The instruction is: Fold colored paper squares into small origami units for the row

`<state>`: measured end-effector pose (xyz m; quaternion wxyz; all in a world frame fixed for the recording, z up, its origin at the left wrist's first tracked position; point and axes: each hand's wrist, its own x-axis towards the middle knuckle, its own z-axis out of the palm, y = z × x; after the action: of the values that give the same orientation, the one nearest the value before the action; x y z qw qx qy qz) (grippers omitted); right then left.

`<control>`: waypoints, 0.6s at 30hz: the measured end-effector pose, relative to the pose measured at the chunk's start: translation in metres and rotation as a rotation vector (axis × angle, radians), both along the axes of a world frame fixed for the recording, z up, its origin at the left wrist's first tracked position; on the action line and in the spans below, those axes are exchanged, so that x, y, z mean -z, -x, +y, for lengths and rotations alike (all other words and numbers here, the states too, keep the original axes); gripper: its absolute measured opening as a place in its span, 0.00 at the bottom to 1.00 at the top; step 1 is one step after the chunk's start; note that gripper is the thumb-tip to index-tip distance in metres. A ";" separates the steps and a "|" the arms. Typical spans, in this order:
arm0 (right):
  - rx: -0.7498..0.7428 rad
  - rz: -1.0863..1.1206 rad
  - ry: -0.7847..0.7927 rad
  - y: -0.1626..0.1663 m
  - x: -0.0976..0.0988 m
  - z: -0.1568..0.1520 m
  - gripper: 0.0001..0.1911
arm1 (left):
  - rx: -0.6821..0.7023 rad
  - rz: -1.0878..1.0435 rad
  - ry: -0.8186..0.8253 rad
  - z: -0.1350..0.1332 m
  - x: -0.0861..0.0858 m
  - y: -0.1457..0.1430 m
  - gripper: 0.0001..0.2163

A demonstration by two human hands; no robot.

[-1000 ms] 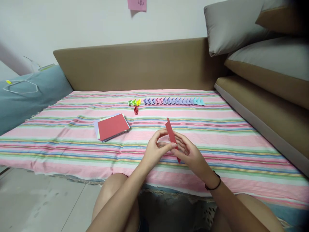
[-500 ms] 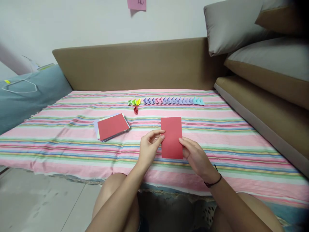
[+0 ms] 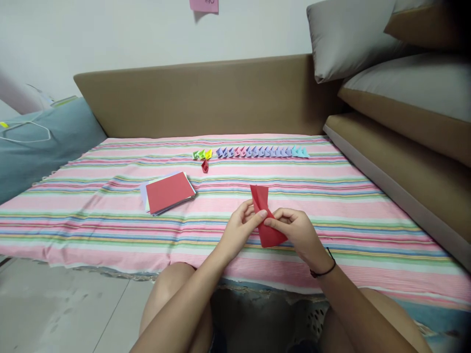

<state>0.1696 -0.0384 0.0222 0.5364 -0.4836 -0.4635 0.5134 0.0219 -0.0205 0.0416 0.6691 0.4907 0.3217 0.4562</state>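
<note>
We see the left hand [image 3: 239, 230] and right hand [image 3: 300, 234] pinching the paper [image 3: 271, 238], its middle partly covered, some fingertips hidden; the note [image 3: 204, 5] is cut off.

The sheet of red paper [image 3: 271, 237] is plain, unmarked on the faces that show, and bent lengthwise, one long side curling over toward the other. Whether a firm crease runs along the bend cannot be told. The left fingers [image 3: 253, 221] and right fingers [image 3: 283, 224] pinch it near its middle, where it looks narrowest. Its far end stands slightly parted, a darker shadowed band running down between the two sides; its near end flares wider, toward the right. It is held in front of the knees.
</note>
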 end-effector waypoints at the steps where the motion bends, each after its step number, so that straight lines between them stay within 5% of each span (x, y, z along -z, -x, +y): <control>1: -0.004 0.000 -0.005 0.000 0.000 0.000 0.18 | 0.011 -0.007 0.027 -0.001 -0.001 -0.001 0.16; 7: 0.045 0.025 -0.048 -0.002 -0.003 0.000 0.23 | 0.005 -0.076 0.103 0.003 0.002 0.004 0.11; 11: 0.098 0.092 0.002 -0.008 -0.004 -0.001 0.16 | -0.148 -0.150 0.183 0.010 0.008 0.009 0.07; 14: 0.154 0.128 0.008 -0.013 -0.005 0.000 0.13 | -0.238 -0.151 0.247 0.014 0.010 0.013 0.09; 18: 0.205 0.126 -0.002 -0.015 -0.003 0.003 0.13 | -0.194 -0.152 0.233 0.013 0.008 0.014 0.13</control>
<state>0.1844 -0.0358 0.0248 0.6148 -0.4945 -0.3776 0.4847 0.0081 -0.0070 0.0333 0.6965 0.3405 0.3667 0.5143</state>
